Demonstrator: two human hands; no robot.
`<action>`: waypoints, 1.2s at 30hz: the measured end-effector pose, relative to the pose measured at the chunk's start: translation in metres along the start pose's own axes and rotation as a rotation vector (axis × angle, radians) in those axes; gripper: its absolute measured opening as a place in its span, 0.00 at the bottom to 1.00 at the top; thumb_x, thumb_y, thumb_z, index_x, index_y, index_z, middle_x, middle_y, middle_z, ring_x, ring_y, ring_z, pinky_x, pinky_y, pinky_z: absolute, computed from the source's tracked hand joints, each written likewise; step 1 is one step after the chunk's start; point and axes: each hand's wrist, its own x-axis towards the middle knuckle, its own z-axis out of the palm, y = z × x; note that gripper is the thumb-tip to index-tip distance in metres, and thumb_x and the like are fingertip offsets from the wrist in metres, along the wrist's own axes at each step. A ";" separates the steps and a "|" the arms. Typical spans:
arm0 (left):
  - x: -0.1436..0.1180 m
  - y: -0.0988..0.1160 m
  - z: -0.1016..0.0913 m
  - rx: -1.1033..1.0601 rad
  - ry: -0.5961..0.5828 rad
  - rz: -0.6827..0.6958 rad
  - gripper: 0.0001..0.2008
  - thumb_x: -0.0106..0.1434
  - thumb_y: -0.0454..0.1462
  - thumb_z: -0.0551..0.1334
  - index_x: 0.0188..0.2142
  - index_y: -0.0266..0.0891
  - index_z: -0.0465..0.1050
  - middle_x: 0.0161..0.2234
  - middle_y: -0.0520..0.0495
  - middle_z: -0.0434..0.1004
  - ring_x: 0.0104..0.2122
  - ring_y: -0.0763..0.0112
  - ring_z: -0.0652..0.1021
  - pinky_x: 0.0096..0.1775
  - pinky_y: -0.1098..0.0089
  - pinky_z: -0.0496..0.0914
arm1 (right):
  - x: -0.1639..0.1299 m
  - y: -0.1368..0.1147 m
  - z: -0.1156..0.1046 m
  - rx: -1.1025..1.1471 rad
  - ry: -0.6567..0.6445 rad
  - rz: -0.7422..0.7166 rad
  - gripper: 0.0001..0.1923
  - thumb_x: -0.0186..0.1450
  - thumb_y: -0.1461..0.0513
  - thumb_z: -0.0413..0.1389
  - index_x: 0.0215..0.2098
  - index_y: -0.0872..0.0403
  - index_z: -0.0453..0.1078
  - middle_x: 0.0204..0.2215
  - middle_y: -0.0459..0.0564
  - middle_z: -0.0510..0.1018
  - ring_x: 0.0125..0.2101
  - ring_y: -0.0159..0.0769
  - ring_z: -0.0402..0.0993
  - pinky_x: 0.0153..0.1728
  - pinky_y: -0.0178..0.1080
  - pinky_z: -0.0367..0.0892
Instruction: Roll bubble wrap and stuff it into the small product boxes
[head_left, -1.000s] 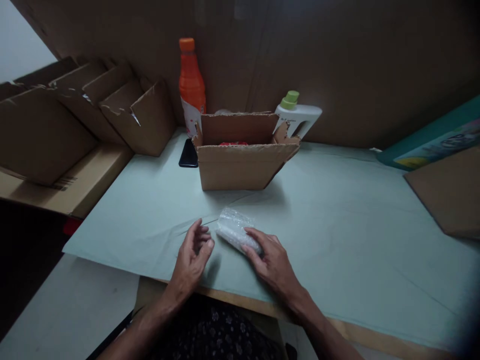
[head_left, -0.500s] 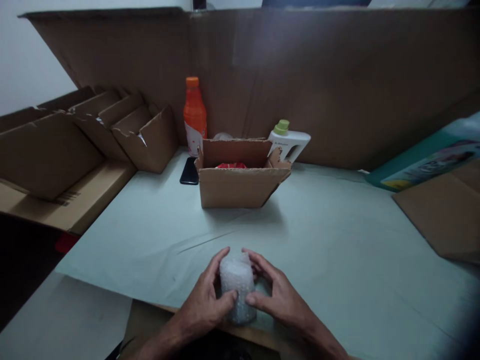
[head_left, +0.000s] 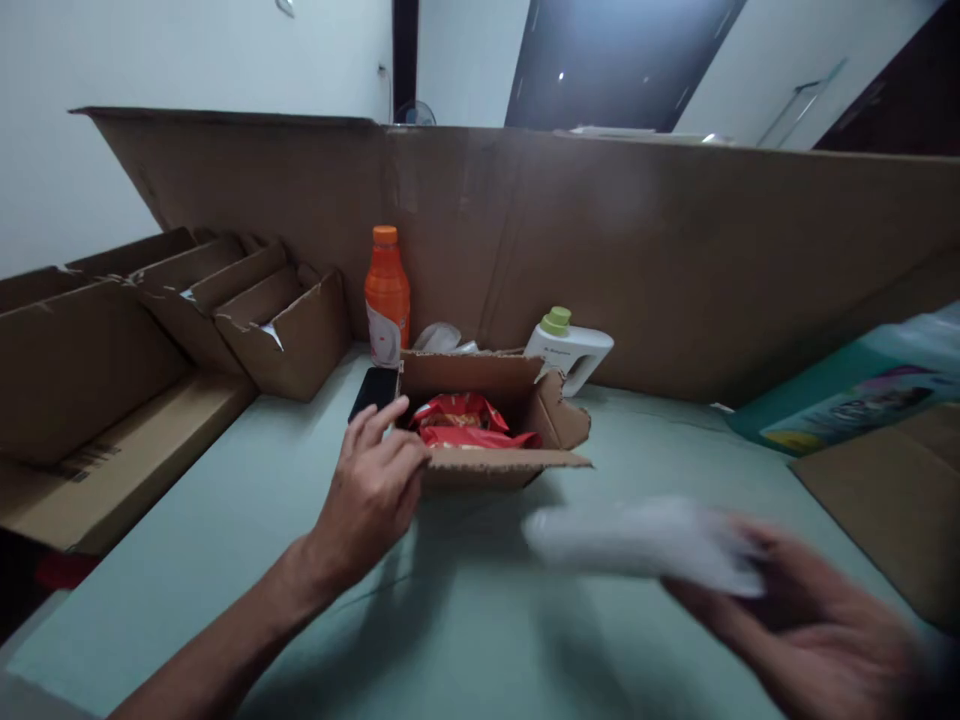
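Note:
My left hand [head_left: 375, 485] is at the front left corner of a small open cardboard box [head_left: 472, 475], its fingers bent over the wall there. Shiny red packets [head_left: 469, 420] lie inside the box. Off to the right, my right hand [head_left: 817, 610] grips one end of a bubble-wrapped package [head_left: 637, 540], held lengthwise above the table. Motion blurs both the package and this hand, and what is inside the wrap cannot be made out.
Behind the box stand an orange bottle [head_left: 387, 290] and a white jug [head_left: 574, 352] with a green cap. A black phone [head_left: 373, 392] lies beside it. Cardboard bins [head_left: 300, 340] line the left; a green liquid container [head_left: 855, 385] leans at right. A tall cardboard panel [head_left: 637, 250] closes the back.
Both hands were around the bubble-wrapped package near the table's front edge. Now the left has reached forward to the box, and the right has carried the package rightward. The view has tilted up.

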 end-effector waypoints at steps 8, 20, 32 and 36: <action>-0.009 0.004 0.006 -0.082 -0.010 0.037 0.09 0.66 0.25 0.59 0.41 0.38 0.73 0.45 0.43 0.80 0.65 0.48 0.64 0.60 0.45 0.66 | 0.113 -0.041 0.037 -0.373 -0.139 -0.300 0.12 0.61 0.51 0.59 0.33 0.51 0.71 0.25 0.48 0.77 0.23 0.35 0.70 0.23 0.36 0.62; -0.006 -0.005 0.014 -0.165 0.012 0.064 0.09 0.65 0.24 0.58 0.39 0.38 0.72 0.44 0.44 0.81 0.65 0.51 0.64 0.59 0.48 0.69 | 0.156 -0.023 0.130 -1.187 -0.773 -0.566 0.10 0.61 0.67 0.55 0.28 0.58 0.79 0.31 0.63 0.83 0.36 0.51 0.78 0.36 0.45 0.61; -0.041 -0.009 0.014 -0.237 0.137 -0.277 0.39 0.65 0.33 0.63 0.70 0.50 0.46 0.72 0.37 0.43 0.69 0.48 0.56 0.63 0.43 0.62 | 0.127 -0.006 0.041 -0.711 -0.196 -0.367 0.16 0.68 0.53 0.52 0.37 0.53 0.78 0.32 0.53 0.83 0.33 0.44 0.77 0.38 0.45 0.67; -0.062 -0.020 0.041 -0.506 0.000 -0.587 0.41 0.65 0.40 0.63 0.71 0.50 0.43 0.71 0.35 0.45 0.68 0.45 0.59 0.60 0.42 0.66 | 0.089 0.049 0.046 -0.192 -0.302 -0.043 0.24 0.60 0.52 0.60 0.52 0.54 0.73 0.44 0.55 0.82 0.38 0.43 0.78 0.35 0.42 0.72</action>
